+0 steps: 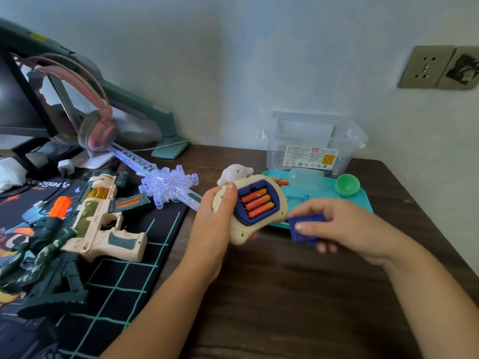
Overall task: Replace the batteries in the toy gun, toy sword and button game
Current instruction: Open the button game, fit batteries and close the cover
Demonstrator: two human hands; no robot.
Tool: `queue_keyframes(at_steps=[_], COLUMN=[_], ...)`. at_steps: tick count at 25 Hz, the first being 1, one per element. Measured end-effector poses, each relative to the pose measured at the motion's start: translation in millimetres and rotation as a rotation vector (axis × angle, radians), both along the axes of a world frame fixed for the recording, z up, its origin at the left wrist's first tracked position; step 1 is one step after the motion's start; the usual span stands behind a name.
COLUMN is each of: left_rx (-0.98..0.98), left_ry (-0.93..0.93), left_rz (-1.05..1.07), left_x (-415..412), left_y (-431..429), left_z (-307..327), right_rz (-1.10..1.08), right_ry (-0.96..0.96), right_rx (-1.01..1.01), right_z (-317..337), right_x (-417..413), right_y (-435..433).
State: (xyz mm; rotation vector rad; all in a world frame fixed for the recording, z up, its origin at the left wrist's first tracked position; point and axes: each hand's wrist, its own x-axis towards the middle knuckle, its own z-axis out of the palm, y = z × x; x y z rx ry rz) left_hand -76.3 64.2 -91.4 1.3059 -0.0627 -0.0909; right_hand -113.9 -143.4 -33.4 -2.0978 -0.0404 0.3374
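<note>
My left hand (215, 218) grips the cream button game (281, 208) turned back-side up above the desk. Its dark blue battery bay lies uncovered, with three orange batteries (258, 202) side by side in it. Just to the right, my right hand (344, 226) pinches the dark blue battery cover (305, 230), held clear of the bay. On the black desk mat lies the toy gun (103, 218), cream and dark green with an orange tip. The clear toy sword (166, 183) is lit blue and lies slanted behind the gun, its grip hidden behind my left hand.
A teal tray (363, 200) behind the game holds a green ball (347, 184), a clear lid and a loose battery. A clear plastic box (311, 141) stands at the wall behind it. Pink headphones (98, 128) hang on a stand at left, near a monitor arm.
</note>
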Motion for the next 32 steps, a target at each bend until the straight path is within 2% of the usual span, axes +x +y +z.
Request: queue_keyframes(at_steps=[3,5,10,12,15,16,20,27,32], left_rx=[0.03,0.029,-0.032,-0.043,-0.035,-0.033,-0.026,-0.013,-0.001], left_ry=[0.027,0.035,0.016,0.04,0.103,0.119,0.136,0.156,0.139], left_rz=[-0.004,0.001,0.081,0.089,0.074,0.075,0.077,0.078,0.068], left_x=[0,-2,-1,1,3,3,4,5,3], left_y=[-1,-2,0,3,5,6,4,4,4], left_z=[0,1,6,8,10,9,8,7,9], right_rz=[-0.213,-0.246,0.044,0.037,-0.065,-0.065,-0.117,-0.147,-0.061], right_ry=[-0.134,-0.204,-0.044,-0.083,-0.379,-0.447,-0.551,-0.515,-0.383], right_rx=[0.415,0.548,0.867,0.773,0.279,0.2,0.129,0.049,0.228], right_z=[7,8,24,28,31,31,28,25,25], right_x=[1,2,14,21,29,30,30,34,35], right_y=[3,11,27,34,49,52,50,46,41])
